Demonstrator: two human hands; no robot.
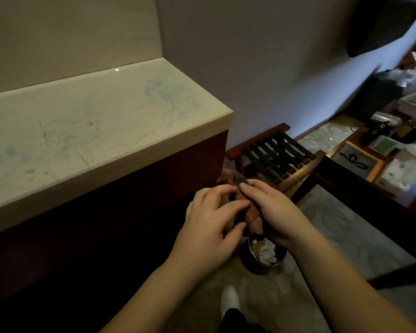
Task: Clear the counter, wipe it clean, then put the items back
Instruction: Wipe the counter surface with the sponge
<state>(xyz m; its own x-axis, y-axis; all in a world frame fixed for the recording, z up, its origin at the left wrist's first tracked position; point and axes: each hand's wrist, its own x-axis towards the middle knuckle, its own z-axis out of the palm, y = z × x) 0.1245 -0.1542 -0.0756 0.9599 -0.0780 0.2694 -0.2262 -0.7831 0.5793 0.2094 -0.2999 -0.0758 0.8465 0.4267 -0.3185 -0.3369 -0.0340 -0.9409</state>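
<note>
While the right hand (271, 212) grips the bunched cloth (252, 219) and the left hand (209, 224) pinches it, the bare table (87, 131) lies up-left, nearer the left hand.

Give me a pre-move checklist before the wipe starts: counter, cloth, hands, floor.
1. Counter cleared of items: ok, visible part bare.
2. Counter needs wiping: ok, bluish smudges and dark marks show.
3. Cloth in hand: ok, right hand grips it.
4. Left hand on cloth: cannot tell, fingers curl at it.
5. Cloth damp: cannot tell.
6. Waste bin clear of feet: ok, stands beside white shoe.
</note>
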